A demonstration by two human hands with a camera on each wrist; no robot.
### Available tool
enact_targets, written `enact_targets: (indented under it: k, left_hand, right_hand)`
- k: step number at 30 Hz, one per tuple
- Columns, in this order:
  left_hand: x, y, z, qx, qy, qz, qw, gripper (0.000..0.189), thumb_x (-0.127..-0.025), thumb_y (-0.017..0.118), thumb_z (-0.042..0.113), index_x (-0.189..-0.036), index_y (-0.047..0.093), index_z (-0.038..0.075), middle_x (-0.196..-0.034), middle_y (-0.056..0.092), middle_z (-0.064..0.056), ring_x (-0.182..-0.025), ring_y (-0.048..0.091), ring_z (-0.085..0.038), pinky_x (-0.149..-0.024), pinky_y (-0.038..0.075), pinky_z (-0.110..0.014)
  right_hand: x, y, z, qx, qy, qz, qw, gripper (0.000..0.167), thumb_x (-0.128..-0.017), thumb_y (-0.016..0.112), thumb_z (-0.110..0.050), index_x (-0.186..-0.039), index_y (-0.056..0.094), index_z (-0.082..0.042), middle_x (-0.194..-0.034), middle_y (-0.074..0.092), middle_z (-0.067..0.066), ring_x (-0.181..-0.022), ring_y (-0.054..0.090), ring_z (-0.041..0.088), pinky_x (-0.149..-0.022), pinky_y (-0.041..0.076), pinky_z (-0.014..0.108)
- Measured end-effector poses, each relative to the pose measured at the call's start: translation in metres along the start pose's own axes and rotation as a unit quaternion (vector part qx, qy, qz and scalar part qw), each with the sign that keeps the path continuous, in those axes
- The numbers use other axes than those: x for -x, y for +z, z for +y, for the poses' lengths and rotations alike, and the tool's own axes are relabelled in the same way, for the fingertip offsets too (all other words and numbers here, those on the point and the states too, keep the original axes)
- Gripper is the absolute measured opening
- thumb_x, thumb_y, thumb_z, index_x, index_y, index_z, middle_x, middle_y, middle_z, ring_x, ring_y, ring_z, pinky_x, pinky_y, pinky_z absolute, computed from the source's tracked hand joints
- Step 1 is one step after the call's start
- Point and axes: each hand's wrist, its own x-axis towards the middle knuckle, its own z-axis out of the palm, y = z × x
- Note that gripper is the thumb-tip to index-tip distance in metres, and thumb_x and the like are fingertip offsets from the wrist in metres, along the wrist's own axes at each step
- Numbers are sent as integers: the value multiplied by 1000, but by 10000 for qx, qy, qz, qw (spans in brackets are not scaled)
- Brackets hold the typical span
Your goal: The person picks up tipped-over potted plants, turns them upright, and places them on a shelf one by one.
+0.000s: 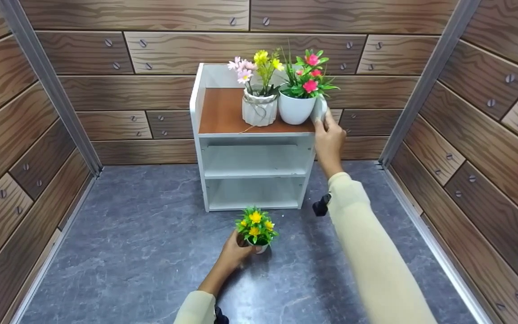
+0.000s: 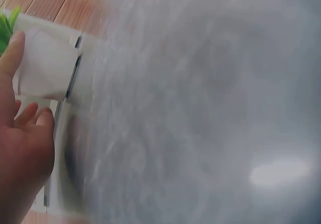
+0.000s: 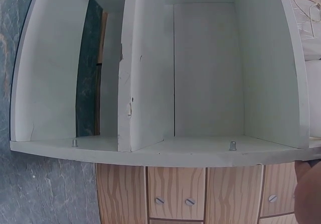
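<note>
My left hand (image 1: 233,253) grips a small potted plant (image 1: 255,226) with yellow flowers, in front of the shelf unit. In the left wrist view its white pot (image 2: 47,66) lies beside the thumb; whether it touches the floor I cannot tell. My right hand (image 1: 331,140) holds the right side panel of the white shelf unit (image 1: 254,174) near the top. Two plants stand on its brown top: a ribbed white pot (image 1: 259,109) with pink and yellow flowers, and a smooth white pot (image 1: 296,109) with red-pink flowers. Only part of the right hand (image 3: 308,194) shows in the right wrist view.
Below the top, the unit has a middle shelf (image 1: 254,168) and a bottom shelf (image 1: 253,201). Wood-patterned walls (image 1: 142,92) close in the back and both sides. Dark grey marbled floor (image 1: 128,234) surrounds the unit.
</note>
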Motion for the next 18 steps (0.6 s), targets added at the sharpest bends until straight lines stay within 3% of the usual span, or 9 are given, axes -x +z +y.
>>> enact_targets:
  k: [2,9,18]
  left_hand:
    - [-1,-1,0,131,3,-126,9998,90,-79,83,7,-154,33,1,-154,42,-25,-144,40,-39,-113,42,-43]
    - [-1,-1,-1,-125,84,-248,9996,86,-78,84,9,-151,38,-1,-149,48,-25,-138,46,-40,-111,43,-44]
    - [1,1,-2,-239,-91,-151,9996,81,-79,84,14,-147,43,-3,-146,51,-26,-136,49,-40,-112,43,-48]
  right_hand:
    - [0,0,0,27,-21,19,10000,43,-97,63,-11,-139,59,-3,-125,67,21,-117,66,27,-97,54,42]
    - [0,1,-2,81,13,16,10000,43,-97,63,-11,-139,59,-3,-127,66,20,-119,65,27,-99,53,41]
    - [1,1,0,63,3,119,9999,42,-97,63,-10,-138,59,-3,-124,66,21,-117,66,28,-98,53,42]
